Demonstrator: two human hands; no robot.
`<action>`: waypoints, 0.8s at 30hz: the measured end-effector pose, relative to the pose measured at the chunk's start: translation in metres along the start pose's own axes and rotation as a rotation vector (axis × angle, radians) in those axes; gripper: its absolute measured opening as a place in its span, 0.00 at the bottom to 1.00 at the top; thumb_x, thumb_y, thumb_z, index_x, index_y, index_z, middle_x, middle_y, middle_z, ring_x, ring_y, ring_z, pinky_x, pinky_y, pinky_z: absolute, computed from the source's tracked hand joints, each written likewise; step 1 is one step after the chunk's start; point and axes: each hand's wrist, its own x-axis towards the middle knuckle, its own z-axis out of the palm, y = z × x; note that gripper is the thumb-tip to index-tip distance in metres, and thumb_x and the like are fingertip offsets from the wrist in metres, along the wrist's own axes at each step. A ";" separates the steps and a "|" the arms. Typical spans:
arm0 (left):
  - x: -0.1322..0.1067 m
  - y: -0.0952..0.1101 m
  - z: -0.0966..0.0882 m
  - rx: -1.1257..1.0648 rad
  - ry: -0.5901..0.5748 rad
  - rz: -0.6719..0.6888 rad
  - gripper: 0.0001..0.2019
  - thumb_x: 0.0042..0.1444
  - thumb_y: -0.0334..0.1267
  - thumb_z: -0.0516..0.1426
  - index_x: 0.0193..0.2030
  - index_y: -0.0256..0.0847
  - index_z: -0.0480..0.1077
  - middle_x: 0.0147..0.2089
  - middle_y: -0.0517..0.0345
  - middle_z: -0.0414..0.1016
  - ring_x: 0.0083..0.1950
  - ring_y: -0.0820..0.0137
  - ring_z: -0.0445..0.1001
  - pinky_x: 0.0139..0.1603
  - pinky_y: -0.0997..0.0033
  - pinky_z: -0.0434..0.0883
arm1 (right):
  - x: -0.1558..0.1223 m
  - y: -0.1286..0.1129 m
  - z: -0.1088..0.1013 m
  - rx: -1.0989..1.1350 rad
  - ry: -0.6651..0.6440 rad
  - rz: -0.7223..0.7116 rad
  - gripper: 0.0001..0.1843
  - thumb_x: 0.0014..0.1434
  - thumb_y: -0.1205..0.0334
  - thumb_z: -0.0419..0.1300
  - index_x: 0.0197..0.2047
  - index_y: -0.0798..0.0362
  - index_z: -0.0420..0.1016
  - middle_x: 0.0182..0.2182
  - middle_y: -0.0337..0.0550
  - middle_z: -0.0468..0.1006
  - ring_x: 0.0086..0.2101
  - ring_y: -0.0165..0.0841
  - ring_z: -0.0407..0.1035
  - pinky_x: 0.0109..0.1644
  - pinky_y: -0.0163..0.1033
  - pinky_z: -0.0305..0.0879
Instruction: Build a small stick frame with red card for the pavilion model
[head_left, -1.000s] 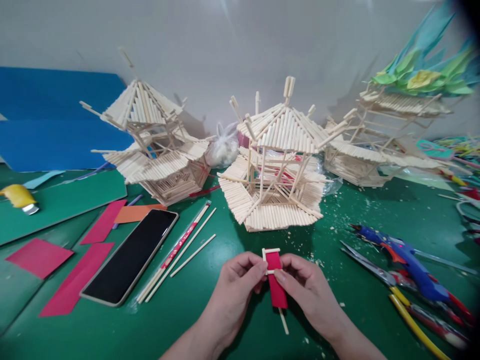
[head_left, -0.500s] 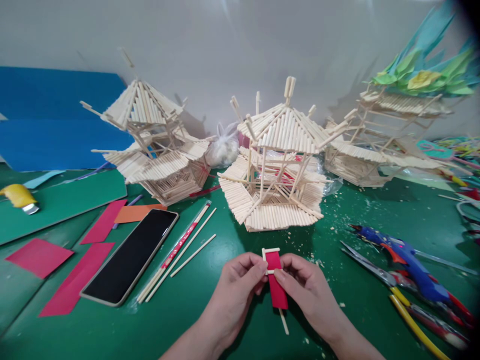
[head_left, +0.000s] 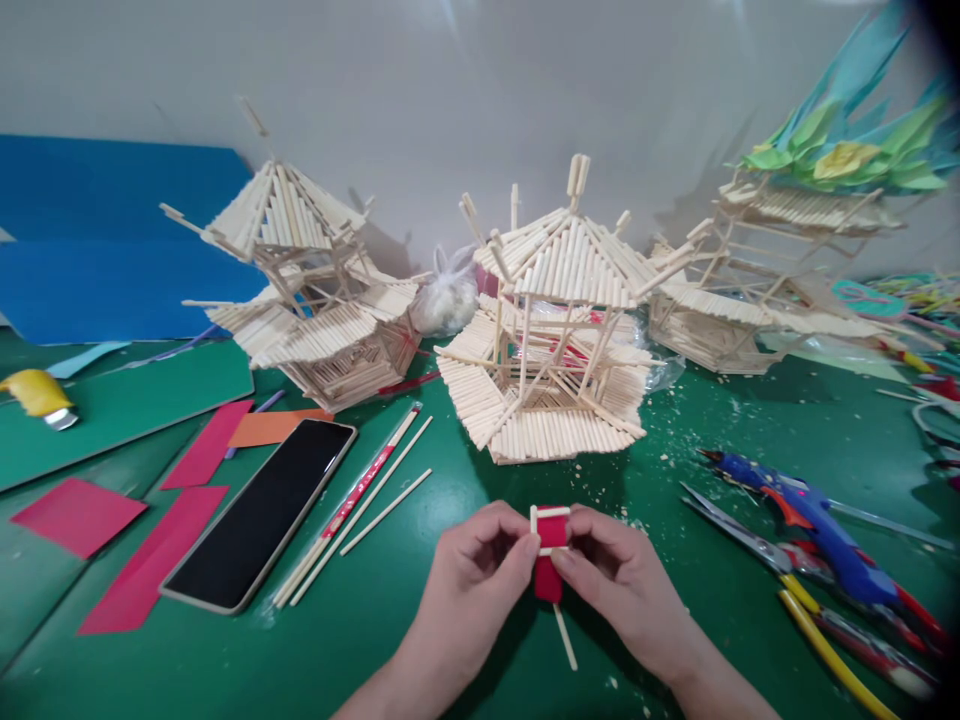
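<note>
My left hand (head_left: 469,590) and my right hand (head_left: 615,580) meet low in the middle of the head view, fingers pinched from either side on a small red paper strip with a thin stick frame (head_left: 550,545). The strip stands tilted, its upper end framed by short sticks. A loose stick (head_left: 564,636) lies on the green mat just under it. Straight behind my hands stands a stick-built pavilion model (head_left: 555,350).
Left of my hands lie a black phone (head_left: 262,512), several loose sticks (head_left: 367,495) and red paper pieces (head_left: 150,555). A blue glue gun (head_left: 810,515) and scissors (head_left: 739,530) lie at the right. Two more stick pavilions (head_left: 307,290) (head_left: 765,280) stand behind.
Both hands have tipped the red strip, so it looks shorter and its framed top sits slightly lower. Nothing else has moved.
</note>
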 end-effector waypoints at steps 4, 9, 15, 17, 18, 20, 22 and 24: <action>-0.004 0.006 -0.006 0.442 -0.080 0.479 0.07 0.50 0.26 0.54 0.34 0.38 0.70 0.30 0.54 0.69 0.31 0.71 0.67 0.32 0.73 0.65 | -0.001 0.001 -0.014 -0.042 -0.041 -0.159 0.08 0.53 0.66 0.58 0.37 0.46 0.74 0.32 0.39 0.67 0.32 0.30 0.63 0.34 0.35 0.60; -0.005 0.001 -0.015 0.824 -0.184 0.901 0.18 0.48 0.21 0.53 0.47 0.38 0.65 0.37 0.49 0.70 0.36 0.68 0.66 0.41 0.62 0.64 | -0.004 -0.002 -0.023 -0.173 -0.012 -0.296 0.15 0.53 0.72 0.57 0.39 0.40 0.75 0.33 0.38 0.66 0.35 0.31 0.63 0.38 0.36 0.60; -0.005 0.004 -0.015 0.980 -0.125 0.966 0.14 0.50 0.22 0.52 0.43 0.38 0.67 0.36 0.51 0.71 0.36 0.69 0.66 0.45 0.61 0.61 | -0.005 -0.004 -0.025 -0.300 0.006 -0.412 0.19 0.53 0.74 0.57 0.42 0.39 0.74 0.35 0.40 0.66 0.34 0.31 0.65 0.35 0.36 0.61; -0.004 0.006 -0.014 0.986 -0.111 0.972 0.14 0.50 0.22 0.52 0.42 0.39 0.68 0.36 0.52 0.72 0.35 0.69 0.67 0.44 0.62 0.62 | -0.005 -0.004 -0.025 -0.332 0.013 -0.441 0.20 0.53 0.74 0.57 0.42 0.39 0.73 0.35 0.40 0.67 0.34 0.32 0.65 0.34 0.37 0.62; -0.004 0.006 -0.014 0.984 -0.106 0.970 0.14 0.50 0.23 0.52 0.42 0.39 0.68 0.36 0.52 0.72 0.35 0.69 0.67 0.44 0.62 0.62 | -0.006 -0.004 -0.025 -0.346 0.015 -0.450 0.19 0.53 0.74 0.57 0.42 0.39 0.73 0.34 0.40 0.67 0.34 0.32 0.65 0.34 0.37 0.62; -0.004 0.006 -0.014 0.972 -0.102 0.968 0.14 0.50 0.23 0.52 0.43 0.39 0.67 0.36 0.52 0.72 0.35 0.69 0.67 0.43 0.62 0.62 | -0.006 -0.005 -0.026 -0.366 0.016 -0.459 0.19 0.53 0.74 0.57 0.42 0.40 0.74 0.34 0.41 0.67 0.33 0.32 0.65 0.33 0.37 0.62; -0.004 0.004 -0.015 0.956 -0.112 0.970 0.14 0.49 0.23 0.53 0.43 0.38 0.67 0.36 0.51 0.72 0.35 0.69 0.67 0.42 0.62 0.63 | -0.007 -0.004 -0.026 -0.374 0.011 -0.454 0.18 0.53 0.73 0.57 0.42 0.40 0.74 0.34 0.41 0.67 0.33 0.32 0.65 0.33 0.37 0.62; -0.004 0.001 -0.017 0.937 -0.123 0.968 0.15 0.49 0.23 0.54 0.44 0.38 0.67 0.37 0.50 0.72 0.36 0.68 0.67 0.42 0.62 0.63 | -0.006 -0.004 -0.026 -0.377 0.008 -0.447 0.18 0.53 0.73 0.57 0.42 0.41 0.74 0.34 0.41 0.67 0.33 0.32 0.65 0.34 0.37 0.62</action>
